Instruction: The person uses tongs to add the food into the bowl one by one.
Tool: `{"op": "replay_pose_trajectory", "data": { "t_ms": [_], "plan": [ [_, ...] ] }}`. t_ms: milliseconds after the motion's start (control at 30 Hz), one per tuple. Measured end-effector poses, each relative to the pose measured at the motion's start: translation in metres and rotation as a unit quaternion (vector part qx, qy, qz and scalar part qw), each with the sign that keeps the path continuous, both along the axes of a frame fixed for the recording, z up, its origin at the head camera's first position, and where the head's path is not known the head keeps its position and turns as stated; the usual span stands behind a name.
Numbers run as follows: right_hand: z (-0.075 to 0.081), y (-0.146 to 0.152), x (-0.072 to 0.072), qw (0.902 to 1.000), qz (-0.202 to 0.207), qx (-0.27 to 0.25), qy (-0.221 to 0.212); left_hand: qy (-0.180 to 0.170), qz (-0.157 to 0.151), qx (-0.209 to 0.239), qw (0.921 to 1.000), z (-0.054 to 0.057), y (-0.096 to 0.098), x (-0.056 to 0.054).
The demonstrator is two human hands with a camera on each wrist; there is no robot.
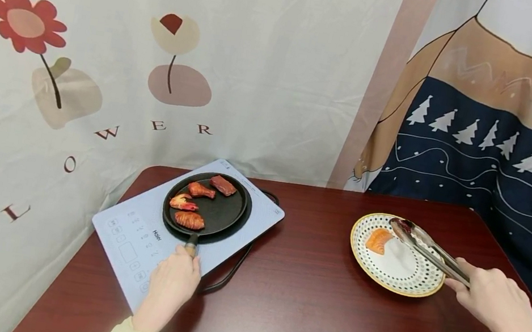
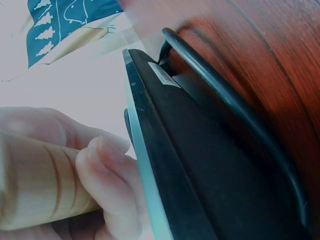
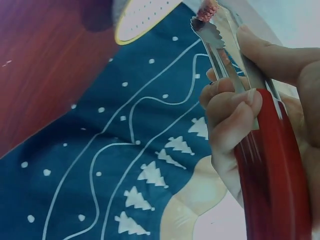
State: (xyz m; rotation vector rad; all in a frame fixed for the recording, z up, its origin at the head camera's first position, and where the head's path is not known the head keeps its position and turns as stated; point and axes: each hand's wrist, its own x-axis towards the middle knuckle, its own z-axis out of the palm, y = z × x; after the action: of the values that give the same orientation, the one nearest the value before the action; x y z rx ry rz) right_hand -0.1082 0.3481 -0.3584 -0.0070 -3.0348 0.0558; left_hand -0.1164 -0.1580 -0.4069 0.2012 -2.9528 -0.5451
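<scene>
In the head view my left hand [image 1: 175, 277] grips the wooden handle [image 2: 45, 180] of a black frying pan [image 1: 225, 214], which sits on a pale induction cooktop [image 1: 118, 224]. Several food pieces lie along the pan's left and far side, among them a drumstick [image 1: 201, 190] and a brown meat slab [image 1: 223, 185]. My right hand [image 1: 496, 295] holds metal tongs [image 1: 430, 256] with red handles [image 3: 272, 165]. Between the tong tips is a dark reddish food piece [image 3: 207, 11], its kind unclear. Those tips are over a dotted plate [image 1: 395, 286], where an orange salmon-like slice [image 1: 379, 241] lies.
A black power cord [image 1: 229, 275] loops out beside the cooktop on the brown table [image 1: 296, 308]. Behind the table hang a flower-printed cloth [image 1: 279, 76] and a dark blue cloth [image 1: 449, 182] with white trees.
</scene>
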Motion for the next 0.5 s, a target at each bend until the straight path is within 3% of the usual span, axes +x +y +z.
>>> {"op": "replay_pose_trajectory", "data": {
  "t_ms": [233,500],
  "plan": [
    [0.008,-0.017,-0.005,0.9993,0.032,-0.016,0.014,-0.006,0.004,0.005,1.0000,0.000,-0.001,0.000],
    [0.014,-0.047,-0.021,0.9972,0.062,-0.026,0.032,0.004,0.001,0.003,1.0000,-0.001,-0.001,0.001]
  ]
}}
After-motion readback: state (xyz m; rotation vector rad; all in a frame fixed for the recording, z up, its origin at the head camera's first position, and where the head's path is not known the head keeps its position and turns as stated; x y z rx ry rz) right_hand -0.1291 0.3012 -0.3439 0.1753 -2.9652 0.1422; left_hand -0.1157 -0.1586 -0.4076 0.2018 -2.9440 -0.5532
